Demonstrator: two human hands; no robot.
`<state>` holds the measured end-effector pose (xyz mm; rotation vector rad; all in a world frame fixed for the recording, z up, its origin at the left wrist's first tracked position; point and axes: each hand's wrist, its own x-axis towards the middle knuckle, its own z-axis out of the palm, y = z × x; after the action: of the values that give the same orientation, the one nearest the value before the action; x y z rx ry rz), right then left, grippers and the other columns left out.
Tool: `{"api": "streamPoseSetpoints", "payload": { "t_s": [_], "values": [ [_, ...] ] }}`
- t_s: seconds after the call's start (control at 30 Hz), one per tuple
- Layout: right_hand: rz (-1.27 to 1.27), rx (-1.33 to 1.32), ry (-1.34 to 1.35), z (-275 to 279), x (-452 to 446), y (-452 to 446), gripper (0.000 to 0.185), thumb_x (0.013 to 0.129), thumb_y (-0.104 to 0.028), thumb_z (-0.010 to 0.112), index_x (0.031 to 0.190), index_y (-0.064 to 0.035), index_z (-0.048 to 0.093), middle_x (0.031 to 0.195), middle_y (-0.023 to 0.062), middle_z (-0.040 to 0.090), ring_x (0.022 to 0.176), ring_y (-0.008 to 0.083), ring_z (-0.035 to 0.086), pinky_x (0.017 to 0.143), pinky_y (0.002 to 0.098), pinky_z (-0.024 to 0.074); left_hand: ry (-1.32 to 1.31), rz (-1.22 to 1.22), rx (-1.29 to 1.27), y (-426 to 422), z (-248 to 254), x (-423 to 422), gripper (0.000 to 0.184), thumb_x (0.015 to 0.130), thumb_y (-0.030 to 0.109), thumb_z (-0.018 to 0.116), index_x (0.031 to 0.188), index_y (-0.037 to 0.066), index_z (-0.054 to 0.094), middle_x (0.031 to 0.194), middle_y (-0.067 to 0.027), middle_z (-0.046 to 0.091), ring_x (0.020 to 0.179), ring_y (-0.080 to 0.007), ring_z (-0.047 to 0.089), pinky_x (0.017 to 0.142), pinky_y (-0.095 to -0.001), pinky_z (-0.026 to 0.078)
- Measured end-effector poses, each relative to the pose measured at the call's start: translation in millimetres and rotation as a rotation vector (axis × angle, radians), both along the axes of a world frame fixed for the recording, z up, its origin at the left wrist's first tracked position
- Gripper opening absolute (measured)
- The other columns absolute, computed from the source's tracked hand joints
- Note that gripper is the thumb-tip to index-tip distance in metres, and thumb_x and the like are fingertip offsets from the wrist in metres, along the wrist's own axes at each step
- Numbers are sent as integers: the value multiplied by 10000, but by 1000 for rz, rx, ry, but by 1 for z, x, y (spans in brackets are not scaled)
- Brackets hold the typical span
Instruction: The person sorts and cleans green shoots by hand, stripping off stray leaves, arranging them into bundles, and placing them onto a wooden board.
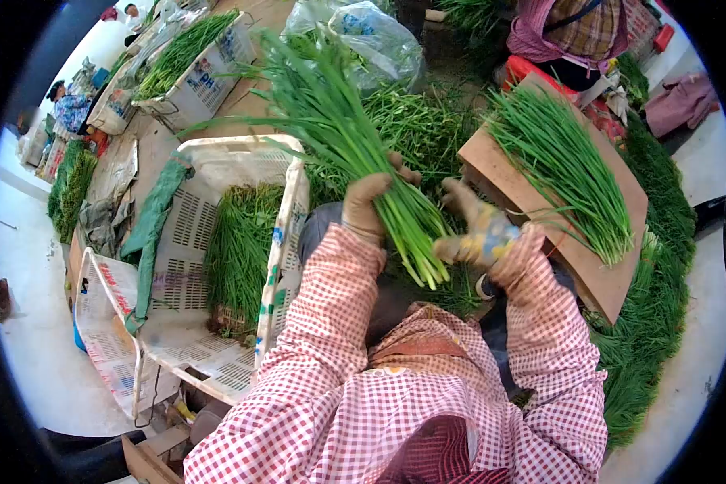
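Note:
My left hand [366, 208], in a tan work glove, is wrapped round a bunch of garlic chives [331, 121]. The bunch slants across the middle, its leaf tips pointing up left and its pale stem ends down right. Beside those stem ends is my right hand [486, 232], gloved with a blue and yellow patch, its fingers spread and holding nothing; whether a fingertip touches the stems I cannot tell. Right of it, another pile of chives [569, 173] lies on a tilted brown board [607, 292].
At left stands a white plastic crate [187, 292] with chives [246, 242] inside and green cloth [155, 234] over its side. Loose greens [419, 125] and a clear plastic bag [379, 48] lie ahead. Chives [657, 323] line the right floor. Another person [573, 32] sits at upper right.

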<state>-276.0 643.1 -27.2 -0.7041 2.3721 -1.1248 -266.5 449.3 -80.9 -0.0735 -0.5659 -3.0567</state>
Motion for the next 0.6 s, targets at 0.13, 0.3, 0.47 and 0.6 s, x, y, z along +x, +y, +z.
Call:
{"api": "streamPoseSetpoints", "payload": {
  "t_s": [0.13, 0.3, 0.47, 0.6],
  "values": [
    [-72, 248, 113, -17, 41, -17, 1244, 544, -438, 835, 1432, 28, 99, 1346, 293, 381, 1261, 388, 395, 1040, 406, 351, -56, -58, 133, 24, -30, -15, 428, 682, 54, 670, 1092, 25, 552, 897, -92, 627, 886, -255, 620, 808, -397, 535],
    [-208, 142, 214, -71, 36, -5, 1201, 563, -289, 843, 1444, -11, 74, 1353, 264, 390, 1255, 360, 420, 1018, 409, 374, -35, -94, 246, 48, -31, -17, 456, 675, 67, 642, 1114, -25, 557, 936, -103, 646, 898, -239, 630, 953, -383, 474],
    [-166, -169, 337, -75, 3, 5, 1053, 659, -140, 742, 1458, -59, 61, 1362, 190, 423, 1182, 320, 506, 951, 366, 435, 156, -144, 219, 47, -11, -36, 550, 707, 97, 666, 1215, -31, 501, 1079, -151, 617, 985, -269, 612, 916, -407, 491],
    [-128, 71, 665, -33, -36, 9, 900, 767, -68, 626, 1469, -78, 62, 1355, 176, 440, 1148, 320, 535, 949, 349, 454, 52, -191, 49, 47, -13, -32, 563, 729, 216, 707, 1234, 53, 518, 1190, -99, 588, 1060, -240, 574, 947, -440, 452]
  ]
}}
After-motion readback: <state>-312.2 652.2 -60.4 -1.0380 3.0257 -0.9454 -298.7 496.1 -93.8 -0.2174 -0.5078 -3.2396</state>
